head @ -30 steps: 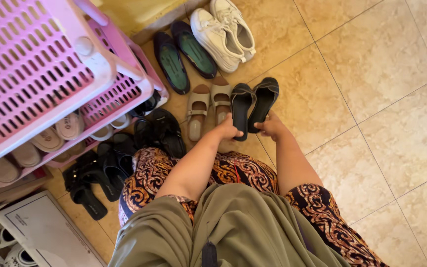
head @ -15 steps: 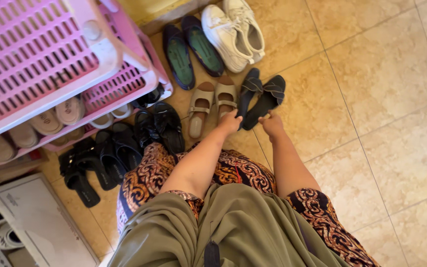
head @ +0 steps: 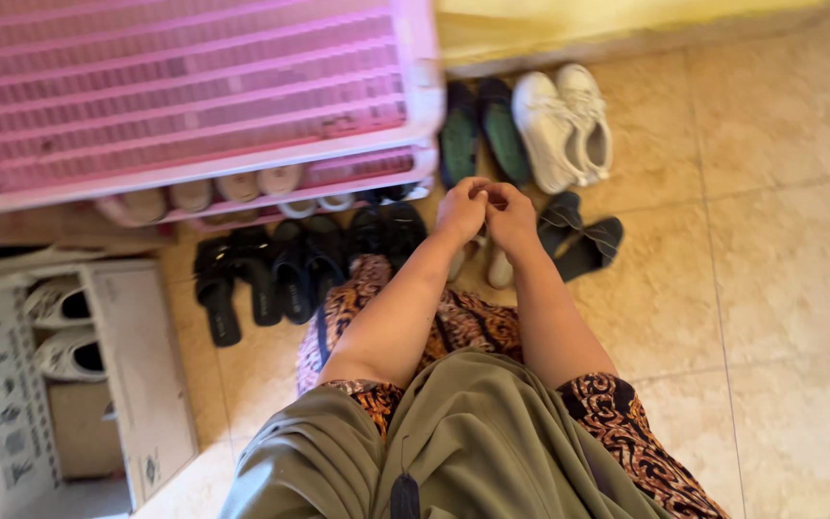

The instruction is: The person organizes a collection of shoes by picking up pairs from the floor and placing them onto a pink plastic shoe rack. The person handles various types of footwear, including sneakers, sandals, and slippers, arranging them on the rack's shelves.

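Note:
My left hand (head: 461, 208) and my right hand (head: 512, 215) are raised together in front of me, their curled fingers touching each other. Nothing shows in either hand. Under them lies a pair of beige sandals (head: 499, 270), mostly hidden by my wrists. A pair of black sandals (head: 583, 236) lies on the tiled floor just right of my right hand, one sandal crossing the other. The picture is blurred.
A pink slatted shoe rack (head: 194, 96) fills the upper left, with pale shoes on its lower shelf. Black sandals (head: 271, 269) line the floor before it. Dark flats (head: 482, 130) and white sneakers (head: 564, 125) stand by the wall. An open box (head: 146, 384) with white shoes sits left.
Both hands have let go of the black sandals, risen and come together. The black sandals now lie to the right on the floor. The view has swung left.

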